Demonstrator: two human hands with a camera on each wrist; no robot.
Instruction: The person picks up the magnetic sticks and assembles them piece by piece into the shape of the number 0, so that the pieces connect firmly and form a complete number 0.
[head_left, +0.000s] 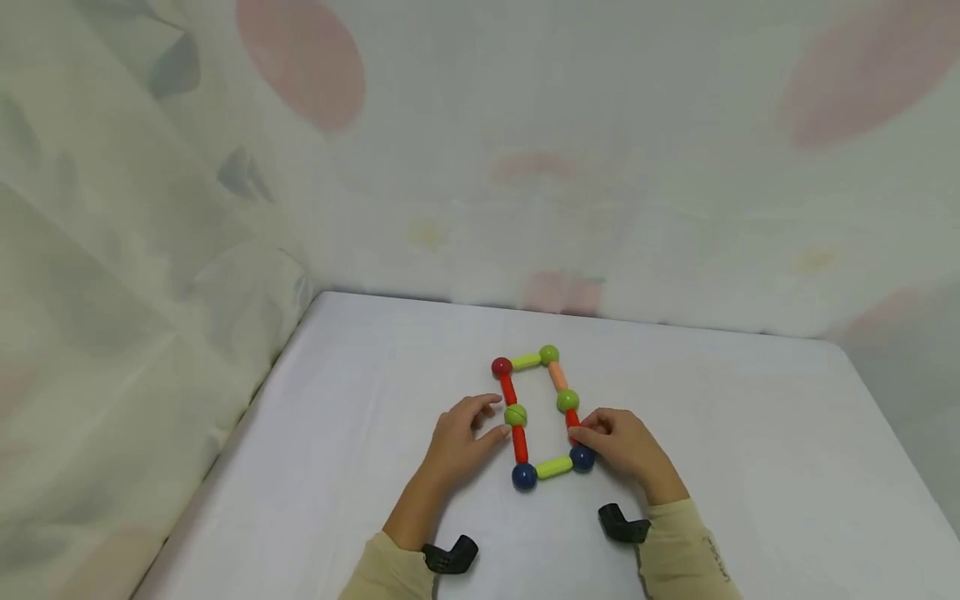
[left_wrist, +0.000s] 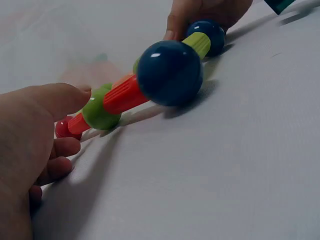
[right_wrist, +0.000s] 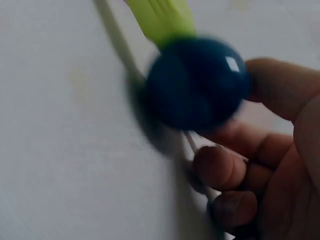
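A closed rectangle of toy sticks and balls (head_left: 543, 412) lies flat on the white table (head_left: 750, 467). It has blue balls at both near corners, green balls midway along the sides, and a red ball (head_left: 502, 366) at the far left corner. My left hand (head_left: 459, 442) rests beside its left side, fingers loosely curled, with the thumb tip against the green ball (head_left: 515, 414) (left_wrist: 97, 112). My right hand (head_left: 624, 443) pinches the near right blue ball (head_left: 582, 458) (right_wrist: 197, 82) and the red stick (head_left: 573, 419) above it. The near left blue ball (left_wrist: 170, 72) fills the left wrist view.
A pale patterned cloth (head_left: 187, 250) hangs behind the table and drapes down its left side. The table's left edge (head_left: 225, 450) runs close to my left arm. Black wrist camera mounts (head_left: 450, 557) sit on both forearms.
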